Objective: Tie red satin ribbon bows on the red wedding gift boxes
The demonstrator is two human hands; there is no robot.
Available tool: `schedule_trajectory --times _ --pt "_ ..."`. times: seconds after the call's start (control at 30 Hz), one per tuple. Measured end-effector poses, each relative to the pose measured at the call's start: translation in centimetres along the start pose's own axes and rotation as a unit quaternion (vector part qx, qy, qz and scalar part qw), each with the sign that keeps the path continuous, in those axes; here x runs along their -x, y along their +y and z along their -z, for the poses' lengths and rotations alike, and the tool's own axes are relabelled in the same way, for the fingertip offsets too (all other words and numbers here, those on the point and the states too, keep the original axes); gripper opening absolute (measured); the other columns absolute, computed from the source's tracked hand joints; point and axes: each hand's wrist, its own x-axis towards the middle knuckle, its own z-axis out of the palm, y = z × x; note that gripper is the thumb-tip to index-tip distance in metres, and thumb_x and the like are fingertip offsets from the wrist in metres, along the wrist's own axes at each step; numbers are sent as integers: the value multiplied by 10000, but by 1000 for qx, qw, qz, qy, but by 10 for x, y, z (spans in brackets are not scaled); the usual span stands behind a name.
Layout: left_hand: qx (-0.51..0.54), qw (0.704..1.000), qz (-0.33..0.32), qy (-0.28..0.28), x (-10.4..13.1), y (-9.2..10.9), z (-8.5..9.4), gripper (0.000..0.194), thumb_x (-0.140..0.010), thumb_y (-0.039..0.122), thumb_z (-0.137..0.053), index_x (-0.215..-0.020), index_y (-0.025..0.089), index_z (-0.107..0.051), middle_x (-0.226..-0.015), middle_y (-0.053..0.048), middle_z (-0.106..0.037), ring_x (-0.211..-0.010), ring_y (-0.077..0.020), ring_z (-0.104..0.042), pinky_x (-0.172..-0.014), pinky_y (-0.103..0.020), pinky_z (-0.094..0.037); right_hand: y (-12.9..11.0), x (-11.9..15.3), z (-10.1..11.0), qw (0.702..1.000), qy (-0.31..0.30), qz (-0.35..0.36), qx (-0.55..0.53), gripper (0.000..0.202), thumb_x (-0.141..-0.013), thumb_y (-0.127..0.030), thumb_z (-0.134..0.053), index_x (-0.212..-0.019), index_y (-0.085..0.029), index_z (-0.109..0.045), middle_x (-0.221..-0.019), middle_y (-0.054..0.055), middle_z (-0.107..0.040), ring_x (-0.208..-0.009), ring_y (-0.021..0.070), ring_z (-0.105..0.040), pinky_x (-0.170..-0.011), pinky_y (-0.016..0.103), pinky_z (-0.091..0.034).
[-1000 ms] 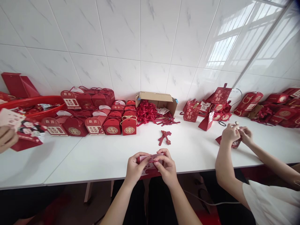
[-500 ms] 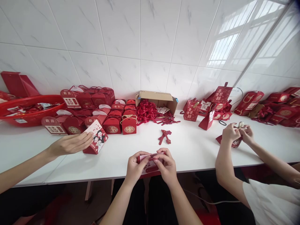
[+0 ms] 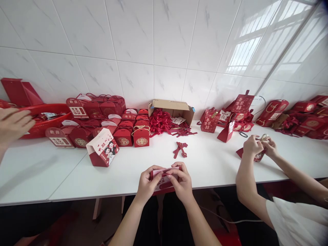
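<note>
Both my hands grip one small red paper box [image 3: 164, 180] at the near edge of the white table [image 3: 205, 167], at about 6 o'clock in my view. My left hand [image 3: 148, 182] is curled around the box's left side, thumb on top of its pale upper flap. My right hand [image 3: 182, 181] closes on the right side, fingers bent over the same flap, so the two sets of fingertips nearly meet above the box. Its lower part hangs just past the table edge, toward my lap.

Ahead at 12 o'clock, a few loose red tags [image 3: 180, 149] lie flat on the table. Further back at 12 stands an open cardboard carton [image 3: 172, 108] with red ribbons [image 3: 159, 121] spilling out of it to its left. At 10 o'clock a red box with a cartoon couple printed on it [image 3: 103, 147] stands alone, and behind it are rows of finished red boxes [image 3: 120, 126] along the tiled wall.

At 3 o'clock another person's two hands [image 3: 258, 145] are pinched together over a small red piece. At 9 o'clock a third person's hand [image 3: 12, 123] hovers open near a red basket [image 3: 43, 119].
</note>
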Motion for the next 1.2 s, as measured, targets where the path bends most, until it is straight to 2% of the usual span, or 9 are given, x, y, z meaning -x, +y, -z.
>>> schedule_trajectory --times 0.17,0.3,0.37,0.43,0.53,0.63,0.83,1.0,1.2 --pt "1 999 -29 -22 2 -3 4 192 -815 303 -571 -910 166 -666 -897 -71 -684 -856 -215 -640 -769 -310 -498 0 1 -4 1000 9 7 15 122 -831 -213 -603 -847 -250 -718 -942 72 -498 -952 206 -536 -750 336 -514" --pt "3 998 -48 -33 5 -6 7 194 -811 277 -549 -935 168 -652 -911 -70 -664 -833 -209 -631 -738 -307 -492 2 2 -7 998 49 27 24 106 -822 -187 -605 -889 -240 -668 -931 57 -529 -932 195 -554 -776 345 -501" --pt "-2 997 -67 -46 6 -5 7 192 -807 257 -553 -954 168 -640 -924 -71 -653 -848 -210 -627 -758 -316 -491 3 1 -7 997 67 32 25 231 -798 -185 -631 -1020 -233 -592 -1012 66 -567 -1002 210 -557 -844 383 -487" --pt "-20 994 -91 -55 8 -3 8 184 -799 219 -562 -966 170 -624 -934 -70 -640 -886 -212 -621 -799 -328 -487 4 1 -6 998 59 28 23 318 -781 -206 -649 -1077 -215 -534 -1089 87 -589 -1062 227 -555 -878 405 -478" --pt "-54 990 -120 -56 11 -1 6 175 -783 177 -585 -957 174 -590 -935 -65 -613 -909 -204 -612 -819 -332 -489 4 2 -4 1000 29 -2 5 173 -787 -250 -647 -916 -198 -546 -908 55 -638 -869 194 -619 -755 341 -513" --pt "-83 988 -124 -44 14 -4 2 214 -753 196 -649 -931 183 -532 -957 -59 -579 -897 -193 -609 -772 -311 -505 1 7 -4 999 30 -15 -13 137 -796 -257 -641 -826 -201 -519 -733 6 -594 -671 147 -592 -607 278 -494" --pt "-141 984 -107 27 23 -5 -8 372 -689 227 -726 -912 212 -428 -1034 -55 -533 -917 -197 -601 -783 -336 -504 -10 13 -2 999 40 12 -13 129 -802 -208 -636 -839 -208 -513 -749 6 -575 -673 137 -582 -586 264 -483" --pt "-153 979 -124 45 30 7 -13 266 -749 202 -639 -928 208 -444 -1069 -79 -531 -1022 -225 -569 -852 -358 -473 -20 14 1 999 47 25 2 135 -794 -189 -643 -846 -209 -520 -760 8 -581 -682 139 -586 -589 260 -485" --pt "-157 982 -90 51 33 12 -12 236 -754 229 -632 -872 202 -429 -1077 -74 -514 -893 -188 -595 -738 -301 -489 -32 18 -3 999 50 13 4 114 -804 -186 -629 -838 -209 -523 -749 11 -580 -685 144 -586 -585 260 -484"
